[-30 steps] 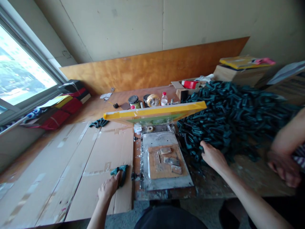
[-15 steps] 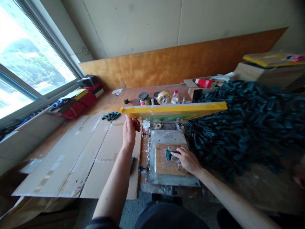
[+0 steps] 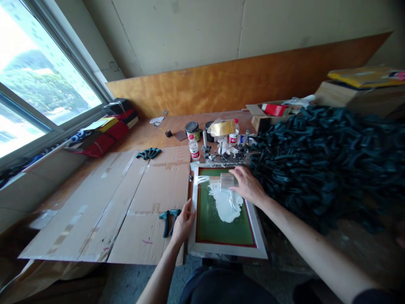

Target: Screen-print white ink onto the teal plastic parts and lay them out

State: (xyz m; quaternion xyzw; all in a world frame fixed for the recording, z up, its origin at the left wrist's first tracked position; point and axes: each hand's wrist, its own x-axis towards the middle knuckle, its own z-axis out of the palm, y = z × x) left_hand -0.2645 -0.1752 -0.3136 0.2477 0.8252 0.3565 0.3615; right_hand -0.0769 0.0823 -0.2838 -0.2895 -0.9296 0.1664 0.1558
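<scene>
A silk-screen frame (image 3: 228, 250) with green mesh lies flat before me. A smear of white ink (image 3: 226, 209) covers the middle of its mesh. My right hand (image 3: 248, 185) pinches a small squeegee (image 3: 225, 181), which stands at the far edge of the ink. At the frame's left side, my left hand (image 3: 184, 224) has its fingers closed on the rim. Two dark teal, handle-shaped plastic pieces (image 3: 165, 223) lie on the cardboard beside that hand. Whatever lies beneath the screen is hidden.
Cardboard sheets (image 3: 104, 202) cover the table on the left, with a small row of teal pieces (image 3: 148, 153) farther back. A large heap of teal pieces (image 3: 329, 164) fills the right side. Behind the screen stand a bottle (image 3: 193, 147), a can (image 3: 192, 130) and metal clamps (image 3: 224, 158).
The raised screen has swung down flat over the base. My left hand came down and nearer with it. My right hand left the teal piece on the base and now holds the squeegee.
</scene>
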